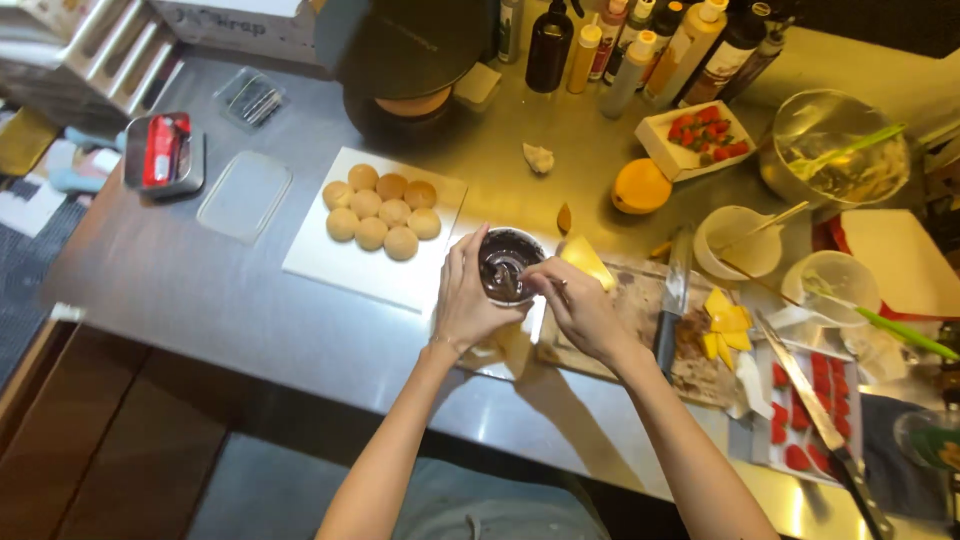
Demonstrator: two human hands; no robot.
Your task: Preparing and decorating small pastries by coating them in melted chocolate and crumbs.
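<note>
Left hand (468,300) fingers grip dark bowl (508,262); right hand (580,305) fingers pinch spoon (503,272) inside.

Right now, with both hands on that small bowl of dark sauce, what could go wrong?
1. The small bowl sits between the white board with round buns and the cutting board; if the left hand slips while the right hand stirs, dark sauce could tip onto either.
2. A knife lies just beside the right forearm; a careless sideways move might catch it.
</note>
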